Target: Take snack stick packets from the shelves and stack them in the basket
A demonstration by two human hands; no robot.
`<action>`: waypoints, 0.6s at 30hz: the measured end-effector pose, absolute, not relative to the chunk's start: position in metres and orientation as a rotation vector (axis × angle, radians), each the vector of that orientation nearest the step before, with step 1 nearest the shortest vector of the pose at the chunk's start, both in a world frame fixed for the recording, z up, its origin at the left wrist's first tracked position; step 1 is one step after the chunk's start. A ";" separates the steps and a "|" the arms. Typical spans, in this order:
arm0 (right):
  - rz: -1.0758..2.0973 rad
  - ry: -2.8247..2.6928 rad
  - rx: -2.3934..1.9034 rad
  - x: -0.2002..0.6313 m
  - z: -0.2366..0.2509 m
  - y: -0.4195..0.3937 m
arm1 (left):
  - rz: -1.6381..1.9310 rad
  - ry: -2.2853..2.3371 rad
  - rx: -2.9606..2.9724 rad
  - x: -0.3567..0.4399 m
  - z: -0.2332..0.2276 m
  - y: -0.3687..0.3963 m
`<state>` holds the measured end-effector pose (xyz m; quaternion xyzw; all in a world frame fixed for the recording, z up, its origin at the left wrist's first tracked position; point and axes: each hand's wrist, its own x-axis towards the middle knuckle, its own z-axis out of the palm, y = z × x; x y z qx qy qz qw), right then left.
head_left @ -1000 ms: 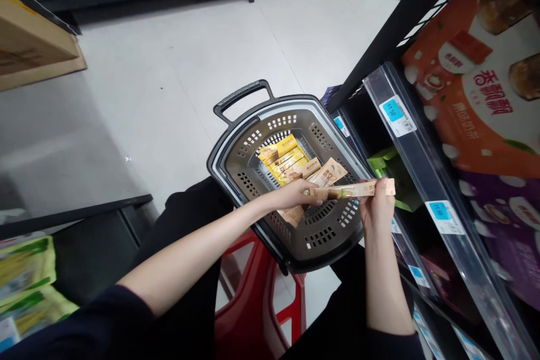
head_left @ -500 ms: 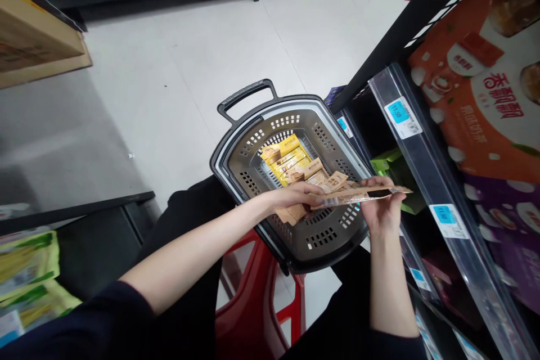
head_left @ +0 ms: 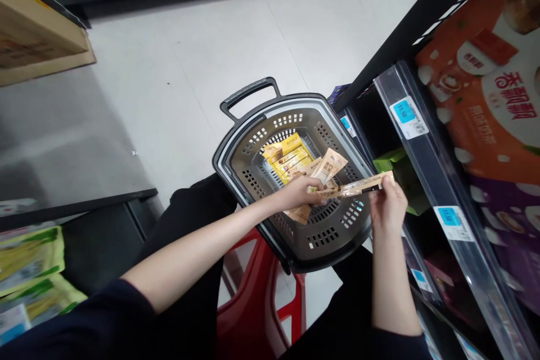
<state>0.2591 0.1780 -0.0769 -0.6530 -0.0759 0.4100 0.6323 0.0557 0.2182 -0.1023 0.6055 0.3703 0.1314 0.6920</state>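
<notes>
A slim tan packet point(head_left: 358, 187) with a shiny clear section stretches between my two hands above the basket. My left hand point(head_left: 300, 192) is closed on its left end, and a second tan sachet point(head_left: 331, 165) sticks up beside those fingers; whether they grip it too I cannot tell. The thumb and fingers of my right hand point(head_left: 390, 202) pinch the packet's right end. Beneath them, a grey-brown shopping basket point(head_left: 329, 247) with a black rim holds a yellow packet point(head_left: 291, 158) with several yellow sticks, plus tan packaging point(head_left: 298, 214) partly covered by my left hand.
Under the basket is a red plastic stool point(head_left: 248, 304), between my legs. Shelving with price tags point(head_left: 408, 115) and orange drink boxes point(head_left: 476, 90) rises close on the right. Green bags point(head_left: 31, 259) lie at lower left, a cardboard box point(head_left: 42, 34) at upper left.
The packet has turned so its clear face shows, and its right end has risen slightly with my right hand. The tan sachet by my left hand now stands up more.
</notes>
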 end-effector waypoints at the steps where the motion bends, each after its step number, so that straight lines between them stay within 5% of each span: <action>1: 0.899 -0.164 -1.485 0.266 -0.076 0.179 | 0.288 0.817 1.349 0.056 -0.103 0.218; 6: 0.921 -0.239 -1.369 0.275 -0.074 0.177 | 0.260 0.759 1.138 0.056 -0.099 0.219; 13: 1.593 -0.600 -1.333 0.256 -0.068 0.166 | 0.094 0.573 0.549 0.056 -0.096 0.210; 18: 1.435 -0.444 -1.416 0.254 -0.085 0.165 | 0.219 0.747 0.899 0.046 -0.100 0.231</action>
